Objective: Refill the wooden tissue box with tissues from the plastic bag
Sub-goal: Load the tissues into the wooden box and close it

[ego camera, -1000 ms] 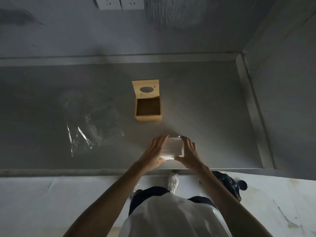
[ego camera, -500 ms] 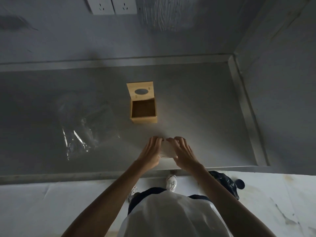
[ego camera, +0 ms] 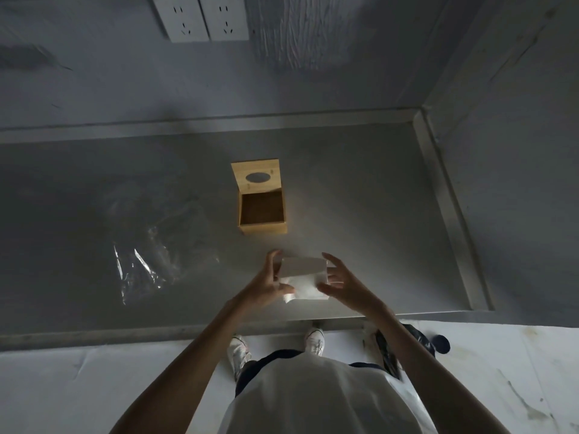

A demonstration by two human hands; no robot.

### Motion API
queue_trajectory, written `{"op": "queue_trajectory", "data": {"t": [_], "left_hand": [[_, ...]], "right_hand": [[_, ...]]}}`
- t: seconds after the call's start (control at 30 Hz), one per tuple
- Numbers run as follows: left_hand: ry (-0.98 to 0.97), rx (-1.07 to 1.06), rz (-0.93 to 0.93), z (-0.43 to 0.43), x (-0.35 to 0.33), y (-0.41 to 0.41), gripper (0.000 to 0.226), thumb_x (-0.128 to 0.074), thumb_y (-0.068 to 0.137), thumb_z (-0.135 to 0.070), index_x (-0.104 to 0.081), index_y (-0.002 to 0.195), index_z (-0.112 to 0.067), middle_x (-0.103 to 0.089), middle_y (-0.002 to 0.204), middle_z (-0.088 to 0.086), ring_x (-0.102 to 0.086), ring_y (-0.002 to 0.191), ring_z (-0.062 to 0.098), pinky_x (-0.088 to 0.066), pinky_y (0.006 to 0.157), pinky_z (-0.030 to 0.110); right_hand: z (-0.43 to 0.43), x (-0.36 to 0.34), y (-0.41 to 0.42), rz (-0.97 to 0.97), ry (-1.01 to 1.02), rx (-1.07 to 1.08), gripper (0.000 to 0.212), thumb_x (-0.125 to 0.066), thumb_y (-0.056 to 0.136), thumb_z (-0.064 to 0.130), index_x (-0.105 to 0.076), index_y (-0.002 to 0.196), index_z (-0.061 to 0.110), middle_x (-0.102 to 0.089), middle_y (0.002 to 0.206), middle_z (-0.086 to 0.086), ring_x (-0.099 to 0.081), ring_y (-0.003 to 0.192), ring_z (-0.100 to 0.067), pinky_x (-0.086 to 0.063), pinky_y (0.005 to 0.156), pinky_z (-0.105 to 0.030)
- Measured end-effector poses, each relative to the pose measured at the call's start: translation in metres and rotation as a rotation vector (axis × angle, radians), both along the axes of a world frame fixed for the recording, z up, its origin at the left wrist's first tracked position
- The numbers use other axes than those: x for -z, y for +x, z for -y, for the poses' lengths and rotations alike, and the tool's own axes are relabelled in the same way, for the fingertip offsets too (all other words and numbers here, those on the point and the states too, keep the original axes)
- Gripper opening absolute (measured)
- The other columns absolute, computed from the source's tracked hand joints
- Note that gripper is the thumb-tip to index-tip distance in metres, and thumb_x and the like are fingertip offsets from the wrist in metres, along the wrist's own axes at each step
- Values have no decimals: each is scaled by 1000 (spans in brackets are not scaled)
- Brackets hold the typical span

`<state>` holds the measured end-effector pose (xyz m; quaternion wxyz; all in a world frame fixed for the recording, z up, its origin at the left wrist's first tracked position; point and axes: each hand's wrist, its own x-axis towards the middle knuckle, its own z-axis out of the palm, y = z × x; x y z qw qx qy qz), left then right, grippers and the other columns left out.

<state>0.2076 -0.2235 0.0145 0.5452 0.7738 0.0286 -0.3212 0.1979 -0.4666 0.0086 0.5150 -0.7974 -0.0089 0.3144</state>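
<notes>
Listing, head view:
Left hand: grip closed on left end of tissue stack.
Right hand: grip closed on its right end.
Tissue stack: raised over near surface.
Wooden tissue box: open, lid upright, just beyond.
Plastic bag: crumpled, left.

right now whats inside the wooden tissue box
Nothing visible: the wooden tissue box stands open, lid tipped back, showing a bare dark bottom. The near wall hides its front inner corner. The tissues are between both hands, outside it.
</notes>
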Motion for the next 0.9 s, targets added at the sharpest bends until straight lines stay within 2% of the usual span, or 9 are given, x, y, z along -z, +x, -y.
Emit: {"op": "queue_trajectory", "data": {"t": [0.1, 0.2, 0.27, 0.37, 0.43, 0.53, 0.67, 0.8, 0.9], "left_hand": [[25, -141, -68, 11, -1, 6, 56, -69, 86, -7, -36, 130, -13, -61, 109, 5, -63, 93, 17, -53, 81, 32], [104, -214, -82, 25, 3, 12, 24, -64, 82, -26, -63, 100, -11, -66, 87, 5, -61, 77, 18, -52, 72, 44], [125, -217, -96, 32, 5, 16, 27, -56, 75, -35, -68, 82, -11, -64, 72, 2, -57, 66, 18, -45, 64, 38], [185, -273, -105, 36, 12, 17, 41, -57, 69, -46, -71, 88, -12, -72, 81, 5, -66, 75, 24, -52, 69, 39], [221, -277, -103, 40, 11, 17, 39, -60, 72, -41, -70, 96, -12, -73, 91, 6, -69, 85, 24, -57, 77, 43], [261, -330, -110, 48, -4, 18, 32, -65, 80, -22, -61, 110, -11, -66, 102, 5, -63, 93, 22, -51, 73, 32], [286, -383, -89, 48, -11, 18, 33, -70, 77, -14, -54, 106, -8, -62, 104, 11, -59, 96, 27, -46, 71, 31], [297, -367, -38, 44, -16, 14, 34, -74, 73, -14, -51, 98, -10, -60, 98, 8, -58, 95, 28, -46, 73, 33], [242, -304, 11, 41, -19, 10, 42, -73, 74, -9, -42, 103, -13, -57, 102, 9, -58, 92, 28, -45, 68, 31]], "right_hand": [[-3, 0, 9, -89, -27, 147, 69, -65, 91, 28, -29, 149, 16, -59, 130, -10, -64, 100, -17, -56, 81, -21], [-11, 9, 12, -66, -200, 251, 63, -63, 89, 44, -44, 143, 17, -63, 129, -14, -64, 106, -26, -54, 88, -37], [-16, 12, 11, 5, -309, 322, 59, -63, 88, 45, -53, 137, 14, -61, 130, -16, -61, 113, -29, -49, 93, -37], [-25, 0, 10, 63, -362, 409, 45, -63, 89, 41, -63, 124, 14, -70, 117, -12, -67, 103, -25, -48, 78, -28], [-29, -4, 8, 47, -358, 421, 42, -63, 89, 40, -64, 121, 14, -72, 110, -8, -68, 99, -25, -42, 71, -26], [-33, -4, 7, 35, -346, 453, 45, -68, 86, 37, -59, 123, 12, -71, 108, -7, -66, 98, -25, -41, 71, -27], [-32, 5, 8, -34, -237, 493, 53, -78, 77, 31, -56, 123, 14, -68, 102, -9, -65, 92, -25, -48, 74, -31], [-25, 6, 5, -17, -161, 490, 39, -81, 73, 22, -57, 103, 21, -65, 90, -3, -66, 82, -28, -53, 70, -38], [-22, -1, -1, 36, -149, 451, 37, -80, 72, 17, -52, 92, 31, -63, 98, -4, -65, 82, -26, -53, 68, -39]]}}
